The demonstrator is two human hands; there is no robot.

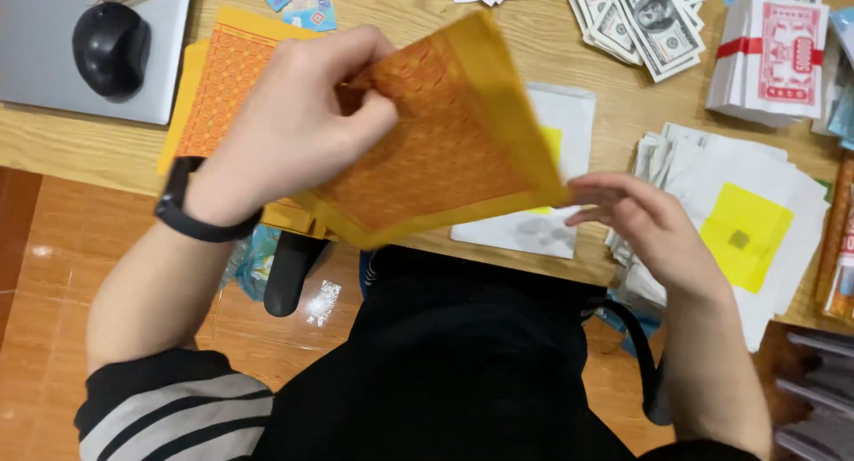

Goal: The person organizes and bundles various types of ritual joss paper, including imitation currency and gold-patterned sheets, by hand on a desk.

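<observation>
Orange patterned paper sheet (pixel 445 150), yellow-edged, held tilted in the air above the near edge of the wooden table (pixel 80 141). Left hand (pixel 298 128) pinches the sheet's upper left part, thumb in front, fingers curled behind. Right hand (pixel 636 216) at the sheet's lower right corner, fingertips touching the edge, fingers loosely bent; no firm grip seen. Under the sheet: a stack of orange paper (pixel 222 79) on the table. Right of it, white sheets with yellow squares (pixel 747 221). Far edge: banknote bundles (pixel 654 21). Top left: black mouse (pixel 111 48) on grey laptop (pixel 44 70).
</observation>
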